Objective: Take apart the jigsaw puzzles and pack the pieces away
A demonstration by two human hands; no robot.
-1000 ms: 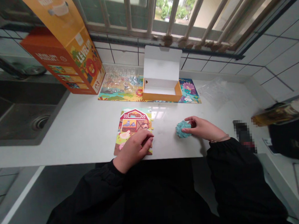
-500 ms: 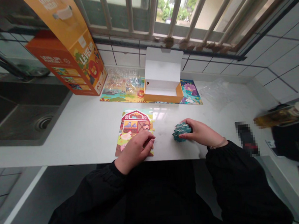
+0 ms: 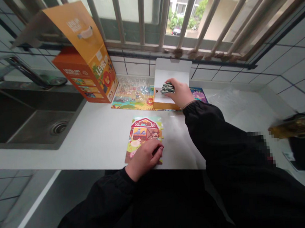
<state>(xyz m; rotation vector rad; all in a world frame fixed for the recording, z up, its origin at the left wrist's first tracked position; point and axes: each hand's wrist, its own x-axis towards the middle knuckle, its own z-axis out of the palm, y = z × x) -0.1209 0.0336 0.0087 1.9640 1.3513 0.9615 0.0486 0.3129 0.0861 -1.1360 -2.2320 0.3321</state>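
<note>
The right hand (image 3: 181, 93) grips a stack (image 3: 167, 88) of puzzle pieces, thumb on the near side and fingers closed over the far side. The stack is at the opening of the small box (image 3: 167, 105), whose white lid (image 3: 171, 67) stands up behind; whether it hangs above the box floor or touches it, I cannot tell. Its edges look ragged, so the pieces probably do not line up. A loosened or uneven squeeze could let some slide out and scatter, in the box or over its front wall. The wrist also crosses the box's right end, and a knock there could shift the box on the printed boards (image 3: 121, 104) beneath it.

The left hand (image 3: 145, 157) rests over the lower part of the barn puzzle (image 3: 140, 126) on the bench (image 3: 92, 138). Its fingers curl loosely, with thumb and forefinger near each other; their undersides are hidden, so I cannot tell whether they pinch anything. Tabs stick out along the puzzle's right side, and a sideways drag of this hand could pull joined pieces apart. The puzzle also lies close to the near edge of the bench, where a catching sleeve (image 3: 118, 185) might nudge it over.
</note>
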